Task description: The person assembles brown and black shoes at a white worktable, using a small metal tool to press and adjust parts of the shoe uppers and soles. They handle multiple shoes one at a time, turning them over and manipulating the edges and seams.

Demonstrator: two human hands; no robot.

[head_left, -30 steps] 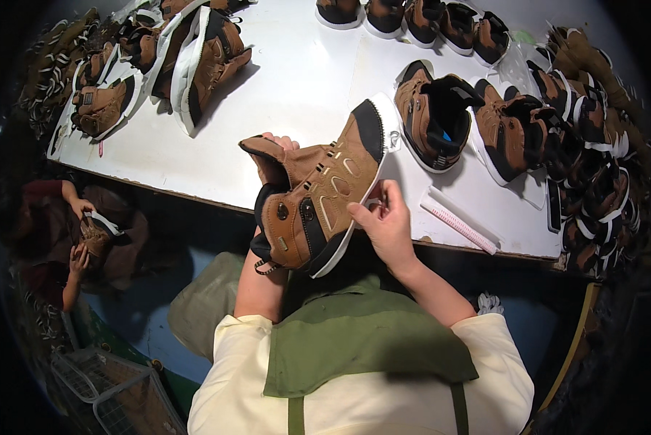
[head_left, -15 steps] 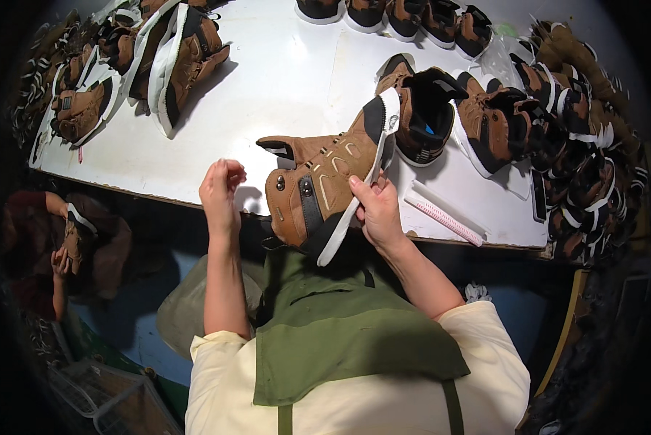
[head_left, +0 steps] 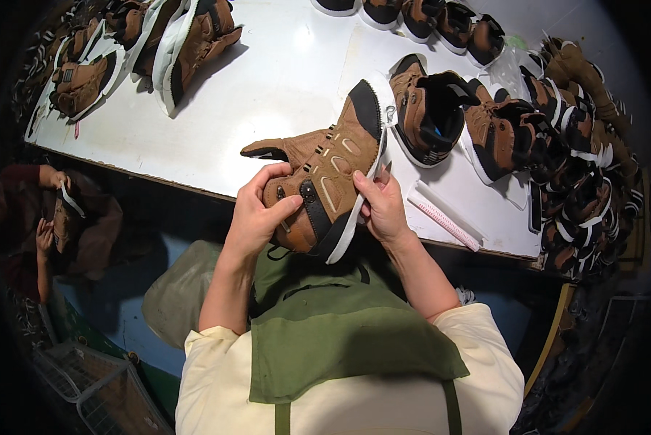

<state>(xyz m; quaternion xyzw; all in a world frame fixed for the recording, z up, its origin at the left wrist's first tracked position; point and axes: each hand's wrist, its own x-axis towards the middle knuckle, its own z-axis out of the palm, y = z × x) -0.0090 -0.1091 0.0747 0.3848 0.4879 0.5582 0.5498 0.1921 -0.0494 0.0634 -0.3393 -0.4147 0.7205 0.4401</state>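
A brown and black lace-up boot with a white sole edge is held on its side above the front of the table, its toe pointing away and to the right. My left hand grips its ankle collar, thumb on the outer side by the metal eyelets. At the white sole, my right hand pinches the edge with the thumb on the upper. A small greyish tip shows beside the right fingers; its kind is unclear. The boot's far side and underside are hidden.
On the white table, more boots stand right of mine, others lie at the left, and a row stands at the back. A clear strip with red markings lies near the right front edge. Another person's hands hold a shoe at left.
My left hand has come in from the left and taken hold of the boot's collar. The boot has tilted slightly, its toe swinging up and left; my right hand keeps its grip.
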